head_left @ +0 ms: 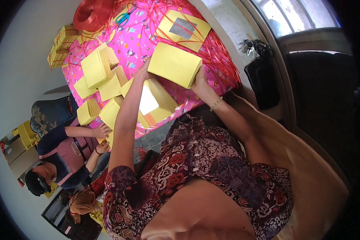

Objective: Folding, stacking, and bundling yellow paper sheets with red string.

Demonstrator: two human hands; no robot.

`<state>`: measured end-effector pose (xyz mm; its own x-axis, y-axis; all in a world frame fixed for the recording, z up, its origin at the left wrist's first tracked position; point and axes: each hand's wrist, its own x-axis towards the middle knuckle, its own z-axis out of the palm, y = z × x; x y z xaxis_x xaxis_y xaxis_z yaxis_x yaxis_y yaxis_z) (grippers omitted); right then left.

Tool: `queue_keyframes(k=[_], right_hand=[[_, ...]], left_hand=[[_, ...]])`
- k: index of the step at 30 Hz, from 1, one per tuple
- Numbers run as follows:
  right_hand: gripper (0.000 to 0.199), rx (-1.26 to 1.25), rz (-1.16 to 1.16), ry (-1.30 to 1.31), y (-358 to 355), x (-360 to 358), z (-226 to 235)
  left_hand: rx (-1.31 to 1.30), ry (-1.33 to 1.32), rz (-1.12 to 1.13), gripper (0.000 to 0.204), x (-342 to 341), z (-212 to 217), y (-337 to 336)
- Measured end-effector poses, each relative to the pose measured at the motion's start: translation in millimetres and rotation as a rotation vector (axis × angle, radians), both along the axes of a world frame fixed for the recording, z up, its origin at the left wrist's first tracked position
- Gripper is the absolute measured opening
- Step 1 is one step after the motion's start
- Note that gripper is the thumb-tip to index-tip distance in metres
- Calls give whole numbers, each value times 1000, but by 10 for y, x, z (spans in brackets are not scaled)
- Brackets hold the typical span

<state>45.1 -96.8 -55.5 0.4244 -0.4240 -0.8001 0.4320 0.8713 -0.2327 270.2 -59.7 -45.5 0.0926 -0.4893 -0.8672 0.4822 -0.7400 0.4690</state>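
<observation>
Centrally, a yellow stack (175,65) is being held over the pink cover (128,38), the left hand (145,71) gripping its left end and the right hand (201,83) its right, presumably keeping the layers flush. Contact beneath is escaping view. Beyond the stack, red strands (223,64) are crossing a card (183,29). On the stack's near side, another block (163,105) is showing a white patch (149,101). Left of the stack, piles (96,67) are overlapping, apparently propping one another; farther left, a co-worker's hands (103,131) are working beside them.
</observation>
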Motion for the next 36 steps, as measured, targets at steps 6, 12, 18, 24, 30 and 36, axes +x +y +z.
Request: queue_keyframes(k=[6,12,18,24,30,36], right_hand=[[67,-96,28,57,-40,-235,-38],[38,-807,-25,630,-653,-496,-133],[24,-1251,216,571,-1674,251,108],[25,-1230,591,544,-2232,1014,-129],[21,-577,499,67,-2571,1524,-494],[31,-585,338,137,-2582,1720,-316]], left_hand=[[-1,21,-83,74,-121,149,-103],[-136,52,-9,65,-172,260,-244],[-267,-71,228,69,175,115,-257],[-353,-462,250,42,-156,607,-275],[-479,-719,175,35,-513,748,-91],[-559,-857,203,32,-688,889,103]])
